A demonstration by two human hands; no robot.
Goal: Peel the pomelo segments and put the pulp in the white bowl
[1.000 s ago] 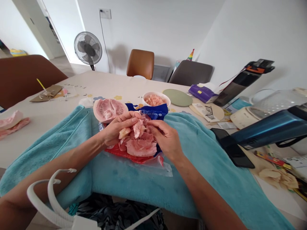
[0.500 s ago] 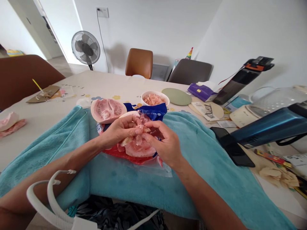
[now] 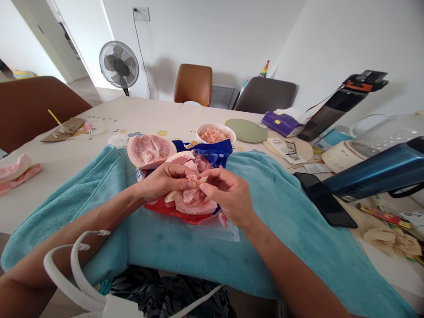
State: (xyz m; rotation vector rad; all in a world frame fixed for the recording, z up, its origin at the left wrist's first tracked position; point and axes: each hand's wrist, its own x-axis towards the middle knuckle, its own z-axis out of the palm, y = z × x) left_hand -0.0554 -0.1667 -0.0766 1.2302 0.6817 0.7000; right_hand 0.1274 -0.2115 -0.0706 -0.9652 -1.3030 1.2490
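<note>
My left hand (image 3: 165, 182) and my right hand (image 3: 231, 194) meet over a plastic bag, their fingertips closed on a small piece of pomelo flesh (image 3: 192, 179) with pale membrane on it. Below and behind the fingers lie pink pomelo peel (image 3: 195, 206) and loose membrane, resting on the red and blue bag (image 3: 217, 152). A hollow pomelo rind half (image 3: 150, 151) sits behind my left hand, its inside facing up. Beyond the bag stands a white bowl (image 3: 234, 139) holding peeled pomelo flesh (image 3: 213, 134).
A teal towel (image 3: 185, 251) covers the table's near edge. On the right are a phone (image 3: 326, 201), a blue bottle (image 3: 377, 170), a dark bottle (image 3: 334, 110) and a purple tissue pack (image 3: 281, 124). Peel pieces (image 3: 18, 172) lie far left. White cables (image 3: 71, 278) hang in front.
The view has shifted slightly. My fingers have moved a little on the pomelo piece, and more of the flesh and peel beneath them shows. Both hands keep their pinch.
</note>
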